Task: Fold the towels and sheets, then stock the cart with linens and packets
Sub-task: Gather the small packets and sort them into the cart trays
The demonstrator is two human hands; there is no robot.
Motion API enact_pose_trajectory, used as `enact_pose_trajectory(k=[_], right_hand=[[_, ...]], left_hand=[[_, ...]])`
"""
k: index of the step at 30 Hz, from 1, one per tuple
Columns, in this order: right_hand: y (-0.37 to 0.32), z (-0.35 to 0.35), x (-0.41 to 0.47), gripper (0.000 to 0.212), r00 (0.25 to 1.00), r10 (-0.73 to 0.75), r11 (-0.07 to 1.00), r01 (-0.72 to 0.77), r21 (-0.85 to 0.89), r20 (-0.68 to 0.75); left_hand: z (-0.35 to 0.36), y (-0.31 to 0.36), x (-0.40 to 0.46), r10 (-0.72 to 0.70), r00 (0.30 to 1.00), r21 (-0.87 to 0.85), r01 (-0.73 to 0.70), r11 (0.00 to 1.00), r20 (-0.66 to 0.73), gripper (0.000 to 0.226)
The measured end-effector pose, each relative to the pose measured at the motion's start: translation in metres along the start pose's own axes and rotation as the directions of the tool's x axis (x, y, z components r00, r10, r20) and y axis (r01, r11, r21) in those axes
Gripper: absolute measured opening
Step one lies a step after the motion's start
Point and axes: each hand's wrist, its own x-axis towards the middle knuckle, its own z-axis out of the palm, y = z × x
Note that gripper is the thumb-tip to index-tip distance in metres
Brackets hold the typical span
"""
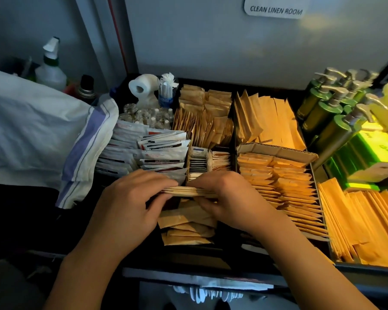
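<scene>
Atop the cart tray, left hand and right hand pinch opposite ends of a packet stack, its long axis crosswise, directly above the near slot's packets.

- The left hand and right hand cover both ends of the stack of brown packets; how many they hold cannot be told.
- Print on the white sachets is too small to read.
- The pump bottles at the right edge carry unreadable labels.
- The yellow-green boxes are washed out by glare and cut off at the right.
- The folded linen runs off the left edge.
</scene>
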Motion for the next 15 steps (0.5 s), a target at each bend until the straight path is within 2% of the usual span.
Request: enact_pose_trajectory(k=[4, 10, 15], right_hand=[[0.002, -0.027, -0.023, 0.034, 0.979, 0.007, 1.000, -0.005, 0.011, -0.203], [0.025, -0.058, -0.085, 0.034, 0.939, 0.170, 0.983, -0.182, -0.013, -0.299], [0.050, -0.074, -0.150, 0.032, 0.853, 0.350, 0.929, -0.369, 0.029, -0.387]], left_hand=[[-0.004, 0.015, 0.019, 0.085, 0.994, -0.052, -0.088, 0.995, -0.063, 0.028], [0.036, 0.053, 0.066, 0.197, 0.980, -0.167, -0.189, 0.968, 0.032, 0.034], [0.088, 0.101, 0.102, 0.356, 0.930, -0.268, -0.320, 0.909, 0.095, 0.034]])
